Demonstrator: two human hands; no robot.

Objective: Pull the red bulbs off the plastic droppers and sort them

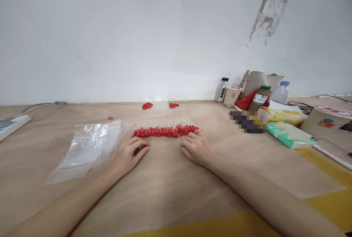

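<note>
A row of several clear droppers with red rubber bulbs [165, 130] lies side by side on the wooden table [170, 185], bulbs toward me. My left hand [129, 156] rests at the row's left end, fingers curled around a red bulb. At the right end, my right hand [195, 147] lies with its fingers bent, fingertips touching the last droppers. A stack of clear zip bags [88, 147] sits just left of my left hand.
Loose red bulbs [147, 105] and clear tubes [161, 104] lie near the wall. At the right stand a small bottle [222, 89], a paper cup [232, 95], a coffee bottle [260, 97], a water bottle [279, 92], tissue packs [288, 134] and a box [326, 119]. A white device [12, 125] sits far left.
</note>
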